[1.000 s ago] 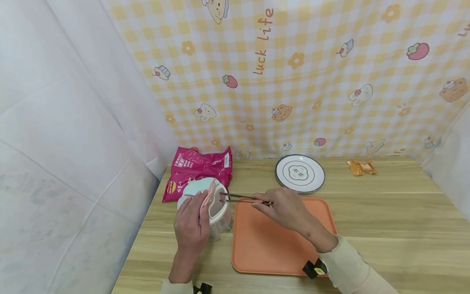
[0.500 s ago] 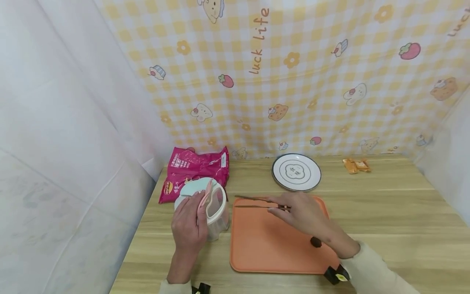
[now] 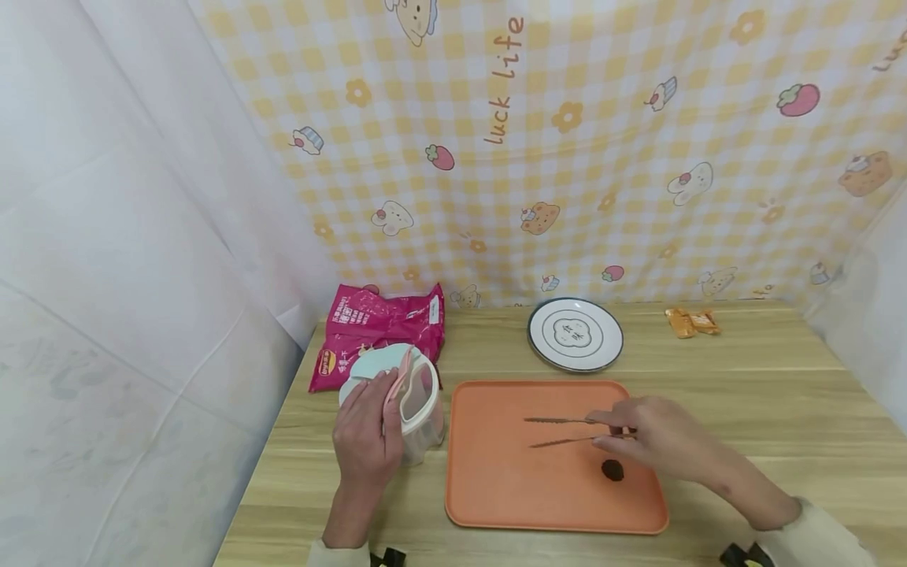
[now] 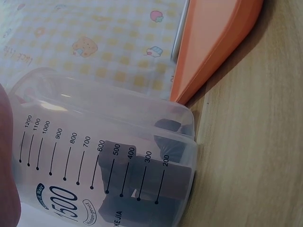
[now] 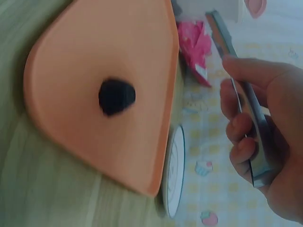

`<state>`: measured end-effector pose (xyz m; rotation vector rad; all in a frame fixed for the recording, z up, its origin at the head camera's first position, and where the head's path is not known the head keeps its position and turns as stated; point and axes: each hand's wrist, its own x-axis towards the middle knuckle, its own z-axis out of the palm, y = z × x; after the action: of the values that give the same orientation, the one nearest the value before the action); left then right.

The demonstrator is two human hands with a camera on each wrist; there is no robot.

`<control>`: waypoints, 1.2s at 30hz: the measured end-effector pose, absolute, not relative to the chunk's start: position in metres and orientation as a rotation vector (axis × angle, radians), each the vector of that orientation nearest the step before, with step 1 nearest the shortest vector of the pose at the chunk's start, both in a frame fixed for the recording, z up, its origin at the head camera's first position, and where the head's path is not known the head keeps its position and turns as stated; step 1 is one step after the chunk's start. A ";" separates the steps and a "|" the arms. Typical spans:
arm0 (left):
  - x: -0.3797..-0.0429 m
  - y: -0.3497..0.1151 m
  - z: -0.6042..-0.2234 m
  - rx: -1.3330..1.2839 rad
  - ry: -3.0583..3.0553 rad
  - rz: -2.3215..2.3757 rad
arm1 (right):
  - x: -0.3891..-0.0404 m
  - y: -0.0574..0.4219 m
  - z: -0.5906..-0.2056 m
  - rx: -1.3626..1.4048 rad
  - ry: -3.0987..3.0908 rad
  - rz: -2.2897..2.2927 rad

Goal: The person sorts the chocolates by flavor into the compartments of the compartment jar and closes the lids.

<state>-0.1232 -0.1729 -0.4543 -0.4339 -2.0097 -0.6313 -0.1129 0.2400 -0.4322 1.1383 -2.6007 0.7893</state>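
My left hand (image 3: 366,429) grips the raised pink lid flap (image 3: 405,367) of a clear plastic storage container (image 3: 423,438). Its white rim surrounds the open compartment. Dark pieces (image 4: 163,177) lie at the bottom of the container in the left wrist view, behind printed measuring marks. In my right hand (image 3: 662,438) are metal tongs (image 3: 563,420), spread apart over the orange tray (image 3: 510,492), with nothing between their tips. A single dark brown lump (image 3: 612,470) rests on the tray's right part, just below the right hand in the head view.
Behind the container lies a magenta snack bag (image 3: 386,319). A white plate (image 3: 575,334) with a dark rim sits past the tray's far edge. Two small orange packets (image 3: 693,322) are at the back right, near the patterned curtain (image 3: 538,157).
The tongs have left the container's opening and moved right over the tray, spread wider. The dark lump, hidden earlier by the right arm, now shows fully. My left hand has stayed put.
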 end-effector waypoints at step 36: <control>-0.123 -0.172 -0.453 -0.448 -2.007 -0.644 | -0.126 0.333 -0.428 1.111 -3.175 0.911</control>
<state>-0.1226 -0.1723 -0.4529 -0.4477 -2.0070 -0.6443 -0.1262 0.3329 -0.4281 1.1108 -3.1745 0.9112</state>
